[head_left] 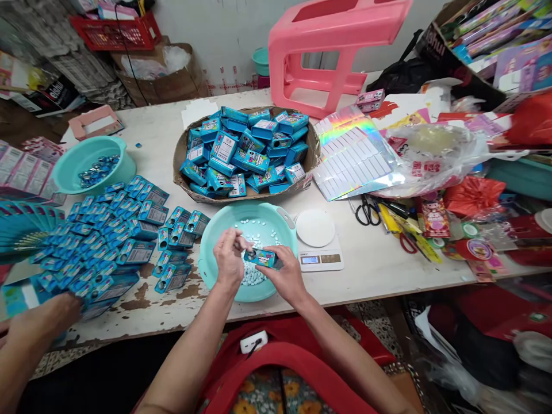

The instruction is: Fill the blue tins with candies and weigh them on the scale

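Observation:
Over a turquoise basin (210,275) with loose pale candies (254,277) in it, my right hand (288,273) grips a small blue candy box (264,258) lying on its side. The box's round opening faces my left hand (229,256). Fingers curled together, my left hand is close to that opening; what lies in them is hidden. To the basin's left, several blue boxes (175,276) with round openings stand on the table. A white digital scale (321,260) sits right of the basin, its display lit.
Behind the basin, a cardboard tray (183,187) is heaped with blue boxes. Another person's hand (52,316) is among boxes at left. A second turquoise basin (64,183), a pink stool (284,86), label sheets (351,155), scissors (367,211) and a plastic bag (435,155) surround the work area.

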Motion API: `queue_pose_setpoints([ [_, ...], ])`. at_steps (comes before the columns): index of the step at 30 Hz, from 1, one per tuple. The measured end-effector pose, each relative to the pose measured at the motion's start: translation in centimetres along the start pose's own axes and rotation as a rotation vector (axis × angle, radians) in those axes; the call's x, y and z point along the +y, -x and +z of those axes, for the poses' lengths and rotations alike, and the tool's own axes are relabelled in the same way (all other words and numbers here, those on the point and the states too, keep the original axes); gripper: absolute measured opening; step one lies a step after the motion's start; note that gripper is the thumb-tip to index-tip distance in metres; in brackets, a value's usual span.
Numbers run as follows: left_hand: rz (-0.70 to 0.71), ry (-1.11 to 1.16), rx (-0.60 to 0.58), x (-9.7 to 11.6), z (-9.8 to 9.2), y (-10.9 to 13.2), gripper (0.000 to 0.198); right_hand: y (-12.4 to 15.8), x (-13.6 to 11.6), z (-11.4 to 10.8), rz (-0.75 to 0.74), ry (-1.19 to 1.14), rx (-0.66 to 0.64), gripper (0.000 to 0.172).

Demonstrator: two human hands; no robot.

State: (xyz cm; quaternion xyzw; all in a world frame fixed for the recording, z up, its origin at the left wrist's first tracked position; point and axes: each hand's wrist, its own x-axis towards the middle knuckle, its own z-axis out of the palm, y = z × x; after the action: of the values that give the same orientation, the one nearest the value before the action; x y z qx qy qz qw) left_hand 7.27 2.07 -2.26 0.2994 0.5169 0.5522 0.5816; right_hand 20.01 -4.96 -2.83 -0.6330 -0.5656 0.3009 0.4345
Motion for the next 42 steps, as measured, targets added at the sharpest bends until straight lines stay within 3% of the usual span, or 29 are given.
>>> queue_pose_setpoints([
  [3,0.145,-0.461,0.0,-1.2,-3.1,-2.9,0.032,0.1,0.9,-0.4,-0.034,-0.063,0.054,0.036],
  [6,0.205,-1.242,-0.245,-3.5,-5.9,-4.8,0.032,0.3,3.0,0.2,-0.071,-0.052,0.112,0.034],
  [8,0.173,-1.624,-0.398,-5.4,-6.7,-4.3,0.041,0.5,4.4,1.0,-0.084,-0.02,0.142,0.034],
  [11,0.003,-1.857,-0.515,-7.9,-6.1,-1.4,0.061,0.7,5.8,2.0,-0.09,0.025,0.209,0.034],
  [13,-0.138,-1.77,-0.581,-9.2,-4.8,0.8,0.067,0.9,6.0,2.4,-0.087,0.039,0.253,0.034],
  [16,-0.239,-1.488,-0.662,-10.9,-2.4,2.5,0.052,0.8,5.8,2.5,-0.063,0.046,0.278,0.033],
  [19,-0.252,-1.325,-0.654,-11.9,-1.2,2.0,0.03,0.6,5.0,2.2,-0.019,0.019,0.28,0.031],
  [21,-0.273,-1.235,-0.608,-11.8,-1.4,1.1,0.023,0.4,4.3,1.8,0.017,-0.027,0.283,0.032],
  [25,-0.325,-1.053,-0.505,-9.7,-3.9,-0.6,0.021,-0.3,3.3,1.1,0.035,-0.082,0.252,0.033],
  [28,-0.425,-0.635,-0.37,-6.7,-5.2,-1.3,0.023,-0.7,3.3,1.1,0.046,-0.068,0.183,0.03],
  [30,-0.45,-0.304,-0.292,-4.7,-5.0,-1.5,0.024,-0.7,3.6,1.4,0.044,-0.043,0.125,0.03],
  [35,-0.269,0.152,-0.224,-1.6,-2.1,-1.4,0.019,0.1,3.5,2.7,0.016,0.022,-0.015,0.03],
  [42,-0.059,0.276,-0.046,-1.3,0.2,-1.4,0.02,-0.1,1.7,2.6,-0.003,0.047,-0.003,0.032],
])
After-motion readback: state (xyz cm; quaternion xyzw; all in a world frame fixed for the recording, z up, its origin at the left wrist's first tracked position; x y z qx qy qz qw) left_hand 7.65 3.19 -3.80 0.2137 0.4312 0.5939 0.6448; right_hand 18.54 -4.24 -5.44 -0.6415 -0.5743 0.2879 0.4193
